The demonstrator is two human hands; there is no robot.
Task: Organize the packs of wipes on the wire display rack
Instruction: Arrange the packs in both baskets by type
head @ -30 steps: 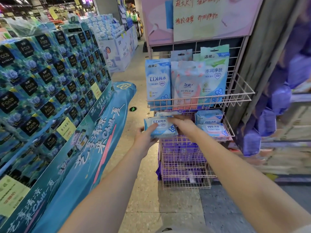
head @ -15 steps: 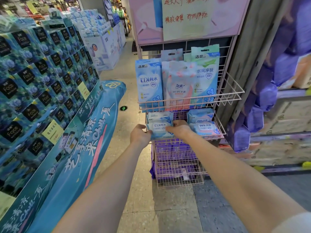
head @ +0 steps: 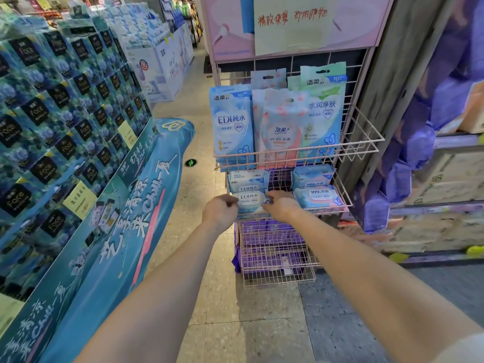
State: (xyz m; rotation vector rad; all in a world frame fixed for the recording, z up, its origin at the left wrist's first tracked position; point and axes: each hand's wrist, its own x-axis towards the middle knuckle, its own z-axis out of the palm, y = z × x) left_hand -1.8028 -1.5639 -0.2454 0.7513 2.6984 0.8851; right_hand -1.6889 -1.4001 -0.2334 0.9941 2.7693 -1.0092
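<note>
A pink wire display rack (head: 364, 142) stands ahead with several tiers. Tall blue, pink and green wipe packs stand in its top basket. On the left of the middle shelf lies a blue EDI wipes pack (head: 250, 200) in front of another blue pack (head: 247, 179). My left hand (head: 220, 212) holds its left end with curled fingers. My right hand (head: 280, 205) pinches its right end. Pink 99.9% packs (head: 315, 197) lie on the shelf's right side, with a bare gap in the middle.
Purple packs (head: 269, 260) fill the lower baskets. A big blue display of tissue boxes (head: 60, 121) with a curved banner (head: 125, 231) flanks the left. Purple bagged goods (head: 408, 153) hang at the right. Tiled floor (head: 235, 323) lies between.
The blue EDI pack, held in the air in front of the rack a second ago, now sits on the left of the middle shelf. Both hands moved forward with it.
</note>
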